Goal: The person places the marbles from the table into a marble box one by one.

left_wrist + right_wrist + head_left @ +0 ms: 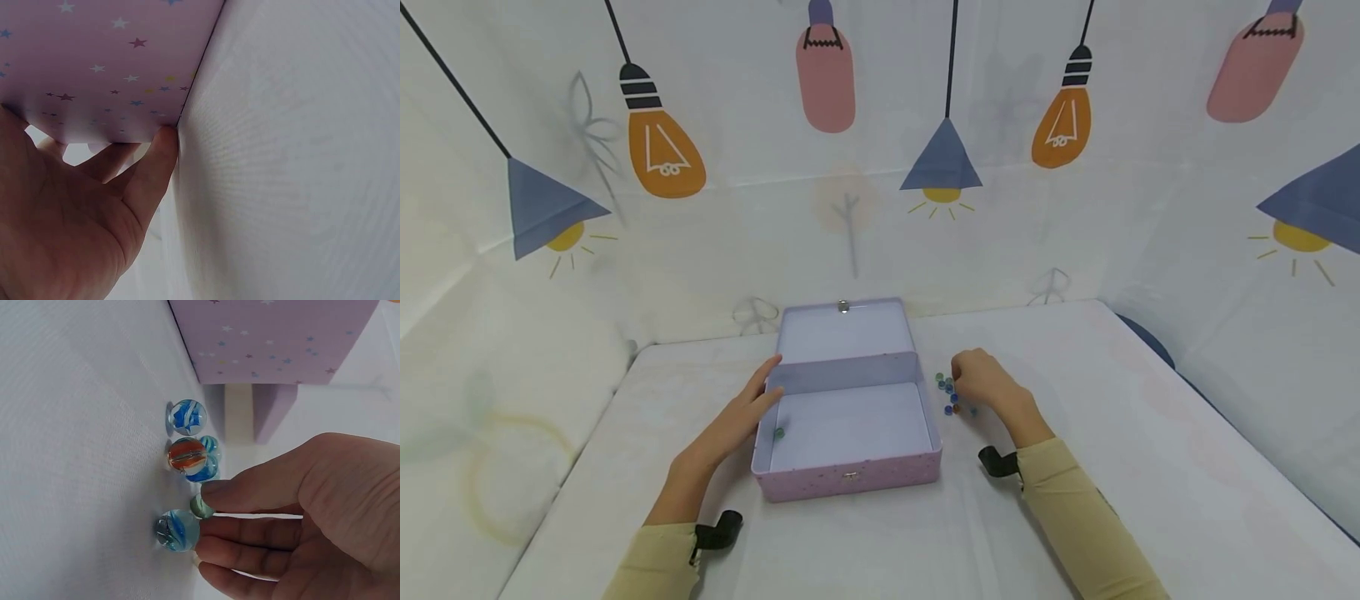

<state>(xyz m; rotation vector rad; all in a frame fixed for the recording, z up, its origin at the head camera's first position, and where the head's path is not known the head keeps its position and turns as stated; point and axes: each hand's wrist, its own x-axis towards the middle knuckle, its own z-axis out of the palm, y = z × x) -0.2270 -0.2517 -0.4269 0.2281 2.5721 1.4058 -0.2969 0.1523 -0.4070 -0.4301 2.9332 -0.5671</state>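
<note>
A lilac tin box (850,482) printed with stars (98,67) stands with its lid (847,335) raised. Inside, near its left wall, lies a green marble (779,432). My left hand (741,421) rests along the left side of the box, fingers spread at the wall and rim. To the right of the box, my right hand (988,385) reaches down with curled fingers. Its thumb and fingertips pinch a small green marble (201,506) at table level. Close by lie an orange marble (187,456), a blue marble (188,417) and a teal marble (178,530).
Several more marbles (949,389) sit in a loose group beside the box's right wall. A white cloth (1075,358) covers the table. Patterned fabric (880,217) hangs behind it and at both sides. Black camera mounts (720,531) are strapped to both wrists.
</note>
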